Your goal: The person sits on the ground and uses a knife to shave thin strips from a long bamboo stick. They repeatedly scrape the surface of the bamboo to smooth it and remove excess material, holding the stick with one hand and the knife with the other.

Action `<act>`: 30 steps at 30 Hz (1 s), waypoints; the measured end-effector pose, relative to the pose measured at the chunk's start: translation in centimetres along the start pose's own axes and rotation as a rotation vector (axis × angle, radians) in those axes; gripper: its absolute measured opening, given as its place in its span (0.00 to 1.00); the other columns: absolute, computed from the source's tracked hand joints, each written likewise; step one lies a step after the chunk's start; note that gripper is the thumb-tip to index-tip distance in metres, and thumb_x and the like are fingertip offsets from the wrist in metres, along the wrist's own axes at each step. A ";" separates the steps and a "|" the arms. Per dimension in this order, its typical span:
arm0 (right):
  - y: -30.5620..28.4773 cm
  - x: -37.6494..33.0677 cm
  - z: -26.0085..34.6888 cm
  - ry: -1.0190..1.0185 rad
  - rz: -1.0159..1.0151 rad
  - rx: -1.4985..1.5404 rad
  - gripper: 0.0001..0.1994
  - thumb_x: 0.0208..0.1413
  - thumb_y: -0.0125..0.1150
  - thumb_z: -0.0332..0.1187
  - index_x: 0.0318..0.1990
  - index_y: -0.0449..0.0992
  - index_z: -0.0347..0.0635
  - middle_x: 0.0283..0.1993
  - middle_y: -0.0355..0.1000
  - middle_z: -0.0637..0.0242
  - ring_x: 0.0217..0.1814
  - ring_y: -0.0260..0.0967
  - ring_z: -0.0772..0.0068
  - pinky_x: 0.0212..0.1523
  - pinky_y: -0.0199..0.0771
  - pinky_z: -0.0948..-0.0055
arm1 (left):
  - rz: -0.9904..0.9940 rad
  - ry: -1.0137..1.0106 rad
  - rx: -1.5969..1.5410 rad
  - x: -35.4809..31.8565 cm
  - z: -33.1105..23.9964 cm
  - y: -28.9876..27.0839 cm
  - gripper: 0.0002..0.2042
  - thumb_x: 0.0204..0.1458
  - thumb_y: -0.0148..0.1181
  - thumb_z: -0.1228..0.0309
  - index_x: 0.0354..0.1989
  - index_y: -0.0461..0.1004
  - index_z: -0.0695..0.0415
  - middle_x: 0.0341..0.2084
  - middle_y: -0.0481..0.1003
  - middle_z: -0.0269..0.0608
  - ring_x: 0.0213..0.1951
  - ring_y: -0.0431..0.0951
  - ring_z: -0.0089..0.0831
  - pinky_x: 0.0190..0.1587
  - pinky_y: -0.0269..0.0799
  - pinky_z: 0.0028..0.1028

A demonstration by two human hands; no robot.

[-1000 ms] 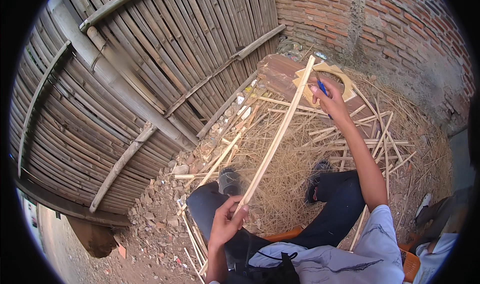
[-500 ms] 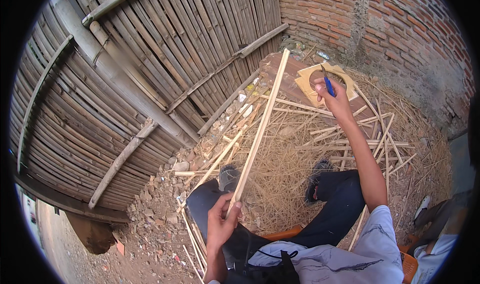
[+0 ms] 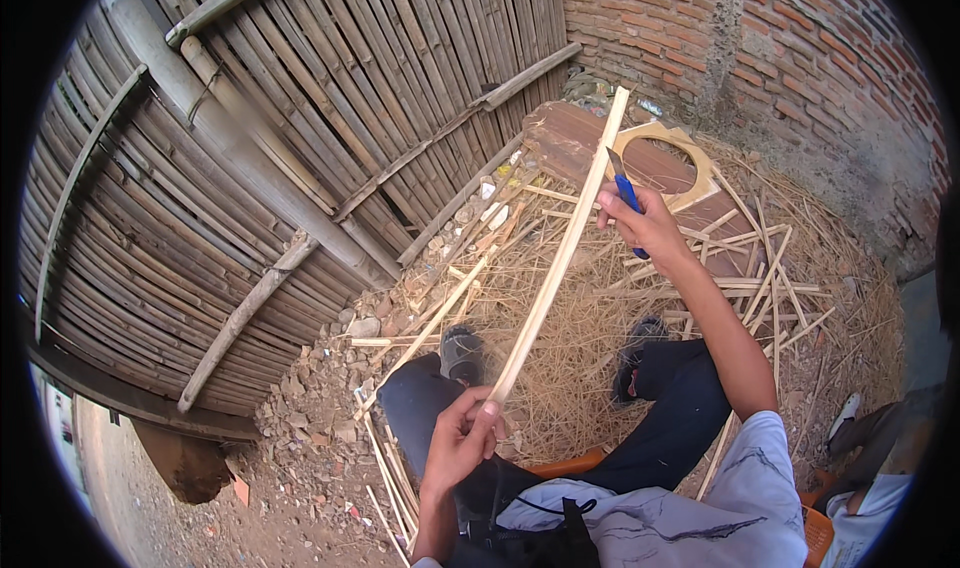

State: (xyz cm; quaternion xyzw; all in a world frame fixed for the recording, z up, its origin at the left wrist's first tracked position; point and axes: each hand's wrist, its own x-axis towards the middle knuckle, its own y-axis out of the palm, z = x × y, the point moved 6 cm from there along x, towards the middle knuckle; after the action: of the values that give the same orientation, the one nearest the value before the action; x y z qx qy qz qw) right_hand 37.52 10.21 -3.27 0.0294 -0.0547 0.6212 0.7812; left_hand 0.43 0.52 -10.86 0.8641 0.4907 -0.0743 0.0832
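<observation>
One L hand (image 3: pixel 465 438), one R hand (image 3: pixel 640 223), both occupied

Bamboo fence (image 3: pixel 300 168) is standing L, brick wall (image 3: pixel 660 28) far R. Dry straw (image 3: pixel 570 368) is covering the middle; brown board (image 3: pixel 560 143) is lying at its far side. Pale strip (image 3: pixel 562 258) is slanting over the straw approx. centre, far end leaning R. L hand is pinching its near end btwn thumb & fingers. R hand is gripping a blue-handled knife (image 3: pixel 627 190), blade pointing far, just R of the strip; can't tell if they're touching.
</observation>
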 end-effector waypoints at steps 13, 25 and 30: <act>1.6 -2.5 3.3 -0.238 0.021 -0.087 0.17 0.74 0.59 0.43 0.54 0.77 0.37 0.33 0.75 0.70 0.21 0.57 0.86 0.23 0.53 0.81 | 0.013 0.097 -0.037 1.9 -2.2 0.3 0.11 0.72 0.59 0.70 0.56 0.75 0.63 0.22 0.78 0.34 0.18 0.67 0.13 0.20 0.59 0.17; 10.8 -11.9 7.4 -0.892 0.091 -0.806 0.18 0.59 0.75 0.48 0.45 0.83 0.46 0.29 0.76 0.69 0.24 0.77 0.67 0.24 0.75 0.67 | -0.159 0.213 -0.022 3.0 -7.9 2.5 0.09 0.66 0.68 0.72 0.49 0.80 0.62 0.21 0.79 0.29 0.21 0.70 0.10 0.22 0.60 0.17; 11.3 -12.2 6.6 -0.904 0.088 -0.791 0.17 0.59 0.75 0.48 0.45 0.83 0.46 0.27 0.73 0.70 0.22 0.75 0.68 0.22 0.73 0.67 | -0.111 0.215 -0.137 3.2 -7.5 2.8 0.09 0.65 0.69 0.72 0.48 0.78 0.61 0.23 0.79 0.30 0.21 0.71 0.10 0.21 0.60 0.16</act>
State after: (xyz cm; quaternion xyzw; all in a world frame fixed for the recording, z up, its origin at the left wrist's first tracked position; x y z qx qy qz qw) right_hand 23.51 0.20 1.51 -0.0044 -0.6095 0.5116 0.6056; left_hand 4.81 3.38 -4.04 0.8311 0.5476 0.0479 0.0846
